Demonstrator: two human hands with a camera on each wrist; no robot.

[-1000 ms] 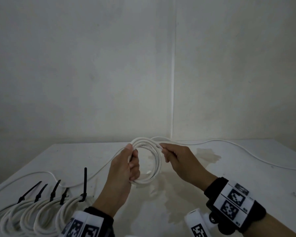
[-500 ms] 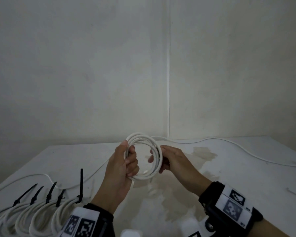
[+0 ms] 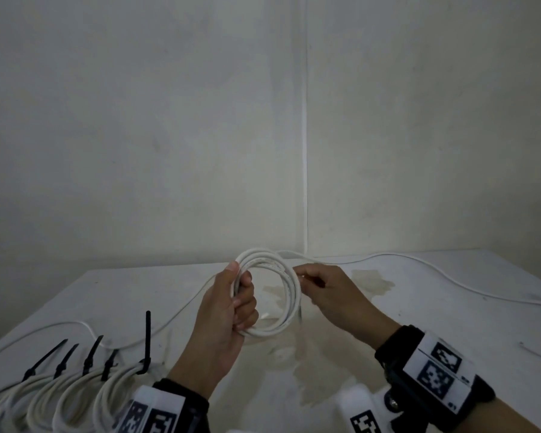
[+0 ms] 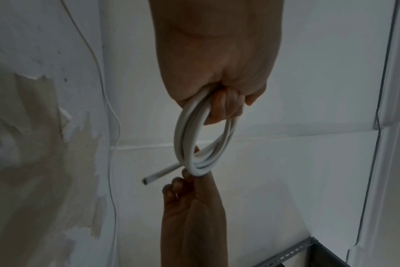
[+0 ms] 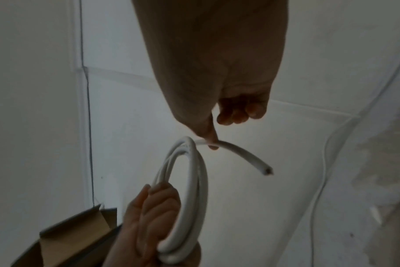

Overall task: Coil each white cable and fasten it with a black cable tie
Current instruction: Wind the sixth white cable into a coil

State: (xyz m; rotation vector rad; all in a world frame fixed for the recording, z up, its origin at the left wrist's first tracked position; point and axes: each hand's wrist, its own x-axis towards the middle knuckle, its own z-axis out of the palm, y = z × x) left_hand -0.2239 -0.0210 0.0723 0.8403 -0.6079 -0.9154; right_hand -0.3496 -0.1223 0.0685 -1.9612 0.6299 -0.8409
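we see bare table right of the tied coils; a loose white cable crosses its far right side.

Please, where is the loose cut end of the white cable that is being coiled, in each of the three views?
Head: not visible; it is hidden behind the right hand.
Left wrist: the cut end points left, just below centre.
Right wrist: it points right of centre, past the pinching fingers.
Shared landmark: the white coil gripped by the left hand.
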